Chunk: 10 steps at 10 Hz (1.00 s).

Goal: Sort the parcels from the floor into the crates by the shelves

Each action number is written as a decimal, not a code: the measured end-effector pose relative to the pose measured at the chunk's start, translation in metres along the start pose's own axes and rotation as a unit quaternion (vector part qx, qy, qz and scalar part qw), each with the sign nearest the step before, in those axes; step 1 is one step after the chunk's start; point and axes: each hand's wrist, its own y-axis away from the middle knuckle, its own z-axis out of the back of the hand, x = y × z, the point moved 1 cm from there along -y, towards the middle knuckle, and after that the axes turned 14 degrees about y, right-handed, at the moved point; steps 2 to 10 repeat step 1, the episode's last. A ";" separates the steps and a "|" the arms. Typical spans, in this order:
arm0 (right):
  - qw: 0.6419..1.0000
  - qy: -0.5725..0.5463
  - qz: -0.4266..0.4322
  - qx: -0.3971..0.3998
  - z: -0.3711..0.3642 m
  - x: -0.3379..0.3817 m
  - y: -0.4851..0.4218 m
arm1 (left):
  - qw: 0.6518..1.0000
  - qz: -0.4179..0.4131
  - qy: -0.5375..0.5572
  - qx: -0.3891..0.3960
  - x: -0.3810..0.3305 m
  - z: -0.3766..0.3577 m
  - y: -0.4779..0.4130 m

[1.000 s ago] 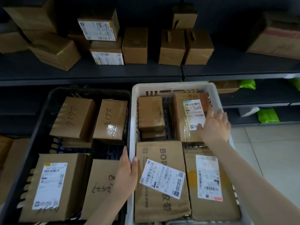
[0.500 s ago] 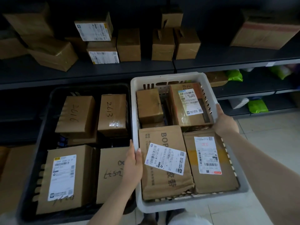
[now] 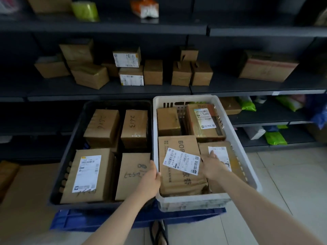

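The right hand [image 3: 213, 166], which half a second ago gripped the outer rim of the white crate [image 3: 248, 167], now lies flat and unclenched on the near-right parcel [image 3: 221, 152] inside that crate. The left hand [image 3: 150, 179] still clasps the crate's left rim, beside the black crate [image 3: 70, 138]. With both crates full, the hand seems to be settling or choosing a parcel.

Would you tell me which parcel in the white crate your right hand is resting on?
The front-right parcel, beside the one printed "BOP"; the right hand covers its label.
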 end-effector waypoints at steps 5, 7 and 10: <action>0.998 -0.017 0.052 -0.040 -0.017 0.017 0.036 | 0.998 -0.010 -0.055 0.007 0.017 -0.007 0.040; 0.998 -0.017 0.052 -0.040 -0.017 0.017 0.036 | 0.998 -0.010 -0.055 0.007 0.017 -0.007 0.040; 0.998 -0.017 0.052 -0.040 -0.017 0.017 0.036 | 0.998 -0.010 -0.055 0.007 0.017 -0.007 0.040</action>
